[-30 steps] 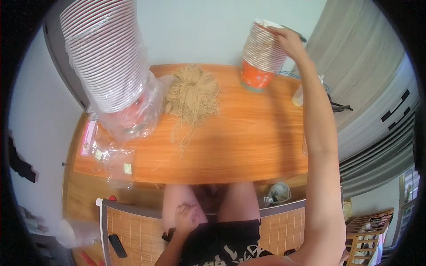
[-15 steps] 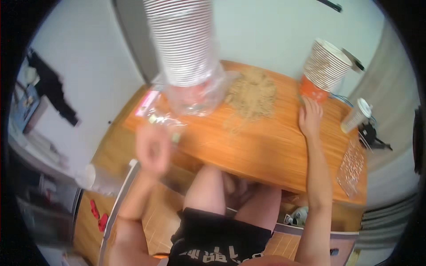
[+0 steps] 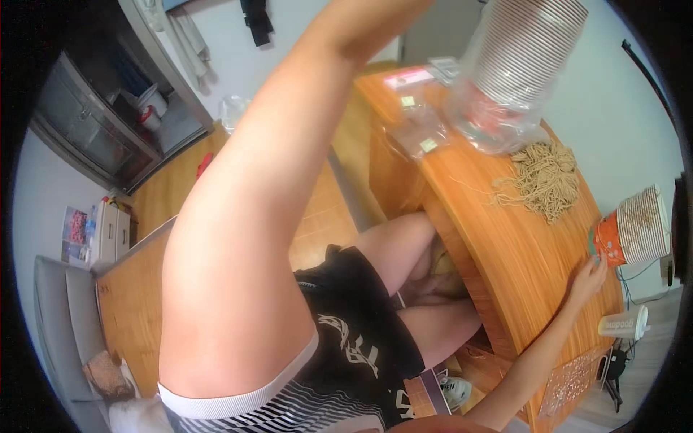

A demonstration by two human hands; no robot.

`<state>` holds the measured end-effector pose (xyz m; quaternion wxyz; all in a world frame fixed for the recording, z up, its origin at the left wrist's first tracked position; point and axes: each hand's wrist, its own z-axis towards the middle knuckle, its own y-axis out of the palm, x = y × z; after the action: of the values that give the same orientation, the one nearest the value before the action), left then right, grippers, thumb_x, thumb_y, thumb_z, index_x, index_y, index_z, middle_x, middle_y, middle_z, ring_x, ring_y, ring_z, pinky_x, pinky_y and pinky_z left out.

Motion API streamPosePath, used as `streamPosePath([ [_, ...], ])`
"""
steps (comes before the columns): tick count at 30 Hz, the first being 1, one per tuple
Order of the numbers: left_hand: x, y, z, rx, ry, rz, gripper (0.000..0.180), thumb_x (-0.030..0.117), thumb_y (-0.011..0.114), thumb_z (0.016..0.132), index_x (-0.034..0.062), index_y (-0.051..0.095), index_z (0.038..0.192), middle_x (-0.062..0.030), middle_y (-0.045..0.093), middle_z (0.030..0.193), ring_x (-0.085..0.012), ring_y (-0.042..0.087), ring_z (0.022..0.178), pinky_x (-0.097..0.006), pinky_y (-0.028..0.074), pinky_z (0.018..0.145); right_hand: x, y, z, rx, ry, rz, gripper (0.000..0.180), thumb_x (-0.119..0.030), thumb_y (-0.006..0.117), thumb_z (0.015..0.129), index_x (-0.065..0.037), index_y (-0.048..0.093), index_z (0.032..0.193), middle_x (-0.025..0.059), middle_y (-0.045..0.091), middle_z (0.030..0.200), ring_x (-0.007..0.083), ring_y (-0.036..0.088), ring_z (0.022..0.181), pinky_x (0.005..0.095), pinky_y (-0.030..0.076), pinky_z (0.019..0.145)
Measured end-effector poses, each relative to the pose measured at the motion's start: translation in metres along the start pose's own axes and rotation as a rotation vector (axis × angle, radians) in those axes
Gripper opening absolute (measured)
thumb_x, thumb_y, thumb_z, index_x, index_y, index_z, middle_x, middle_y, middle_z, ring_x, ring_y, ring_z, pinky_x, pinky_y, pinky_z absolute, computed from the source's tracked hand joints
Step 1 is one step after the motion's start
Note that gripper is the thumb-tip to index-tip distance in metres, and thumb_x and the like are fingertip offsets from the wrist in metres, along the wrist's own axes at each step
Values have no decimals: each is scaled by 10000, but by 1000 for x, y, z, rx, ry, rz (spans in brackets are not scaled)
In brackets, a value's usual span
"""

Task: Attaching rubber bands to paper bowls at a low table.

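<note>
My left arm rises across the view and leaves it at the top edge, so the left hand is out of sight. My right hand (image 3: 592, 278) rests on the right part of the wooden table (image 3: 498, 238). Its fingers are stretched out against the base of a tilted stack of paper tubs (image 3: 642, 227), white with an orange outer tub. A loose tangle of tan yarn (image 3: 548, 180) lies farther along the tabletop. Past it stands a tall stack of white paper tubs (image 3: 523, 65) in a clear plastic bag.
A lidded cup (image 3: 624, 323) and a clear bag of small pieces (image 3: 574, 382) sit at the table's right end. Flat clear packets (image 3: 419, 130) and a pink package (image 3: 408, 78) lie near the far left corner. A white drawer cabinet (image 3: 112, 231) stands far left.
My view has swung to the left and tilted. The left arm has lifted from beside the table's edge and its hand has passed out of view. My right hand stays by the orange tub.
</note>
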<state>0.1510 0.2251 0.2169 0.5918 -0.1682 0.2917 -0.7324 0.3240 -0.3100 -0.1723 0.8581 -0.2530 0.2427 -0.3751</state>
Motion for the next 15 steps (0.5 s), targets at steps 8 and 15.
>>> streamPosePath([
  [8, 16, 3, 12, -179, -133, -141, 418, 380, 606, 935, 10, 747, 1069, -201, 735, 1061, -319, 693, 1008, -409, 516, 920, 9, -8, -11, 0, 71, 93, 354, -215, 525, 1017, 4, 633, 1274, 216, 612, 1318, 370, 542, 1268, 434, 403, 1076],
  [15, 16, 4, 20, -30, -205, -106, 423, 344, 604, 907, -22, 741, 1069, -225, 726, 1085, -338, 685, 1048, -416, 514, 942, 21, 0, -9, -22, 90, 133, 347, -214, 528, 1018, -7, 636, 1275, 212, 620, 1300, 367, 553, 1245, 425, 406, 1073],
])
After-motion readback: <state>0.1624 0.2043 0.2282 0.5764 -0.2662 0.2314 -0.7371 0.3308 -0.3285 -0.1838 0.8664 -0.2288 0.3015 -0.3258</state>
